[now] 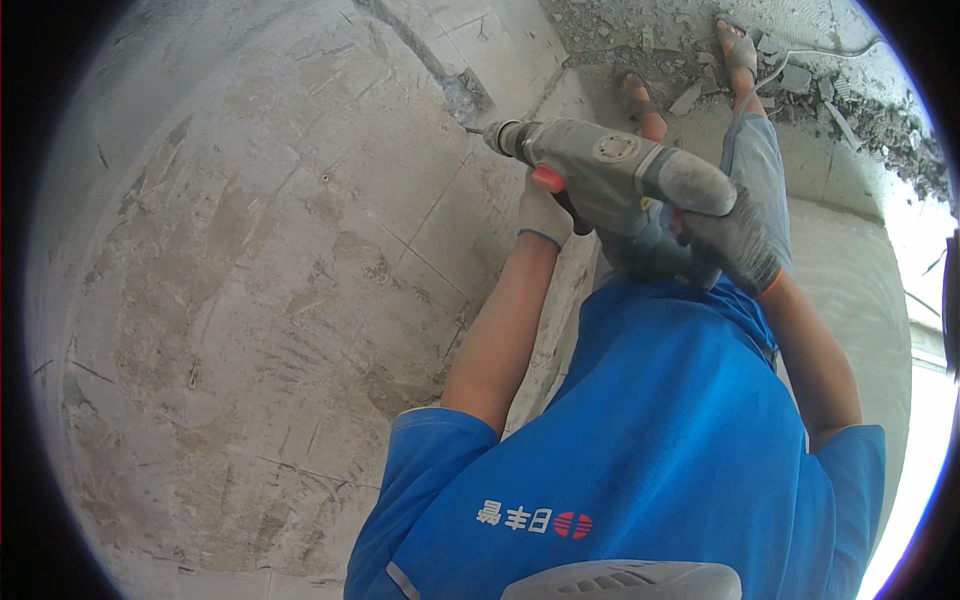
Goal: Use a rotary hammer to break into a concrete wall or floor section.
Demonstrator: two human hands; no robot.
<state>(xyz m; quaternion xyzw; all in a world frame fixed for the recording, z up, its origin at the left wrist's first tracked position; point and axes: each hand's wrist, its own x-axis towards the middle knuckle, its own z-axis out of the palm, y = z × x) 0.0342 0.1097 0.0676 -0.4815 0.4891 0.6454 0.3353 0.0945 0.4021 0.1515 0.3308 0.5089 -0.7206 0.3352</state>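
Note:
I hold a dusty grey hammer drill (600, 165) with both gloved hands. My left hand (545, 212), in a pale glove, grips the side handle under the drill's front, by a red part. My right hand (735, 240), in a dark grey glove with an orange cuff, is closed on the rear grip. The drill's bit (472, 128) touches the grey tiled wall (260, 260) right below a broken groove (455, 90) chipped into it.
My blue shirt (650, 450) fills the lower middle. My feet in sandals (735, 50) stand on a floor strewn with rubble (860, 110) and a white cable. A pale wall and bright opening lie at the right.

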